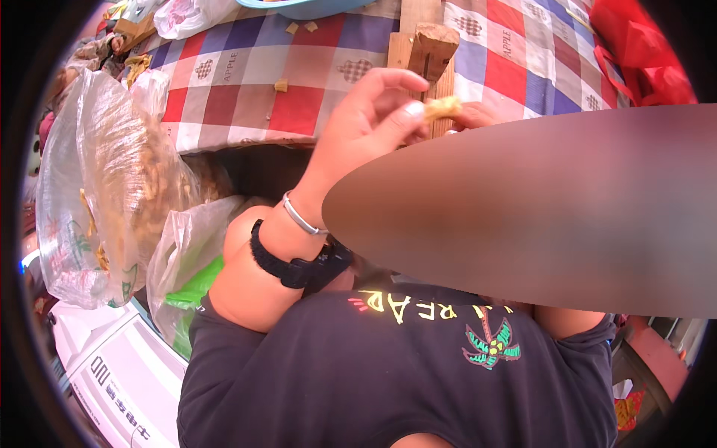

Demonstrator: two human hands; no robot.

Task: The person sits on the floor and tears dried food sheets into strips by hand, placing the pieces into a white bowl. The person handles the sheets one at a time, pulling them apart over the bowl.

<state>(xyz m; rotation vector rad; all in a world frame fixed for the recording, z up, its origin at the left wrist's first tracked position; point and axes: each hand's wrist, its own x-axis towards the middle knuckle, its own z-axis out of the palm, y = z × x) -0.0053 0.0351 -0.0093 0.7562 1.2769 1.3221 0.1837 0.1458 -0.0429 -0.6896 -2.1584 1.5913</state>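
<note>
A small yellowish piece [443,106], perhaps a dried food strip, is held up between my two hands. My left hand [381,109] has its thumb at the piece's left end, with the index finger raised and curved above. At the other end are the fingers of my right hand [475,115]; a large blurred patch hides the rest of that hand and its forearm. Just beyond and beneath my fingers is a wooden tool, with an upright wooden block [434,47] on a wooden board [420,11]. The board lies on a checked tablecloth [302,115].
Small cut pieces [281,85] lie on the cloth. A blue basin [308,7] stands at the far edge, near a white plastic bag [193,17]. Left of me is a clear bag [140,185] full of yellowish pieces. A red bag [644,56] sits far right.
</note>
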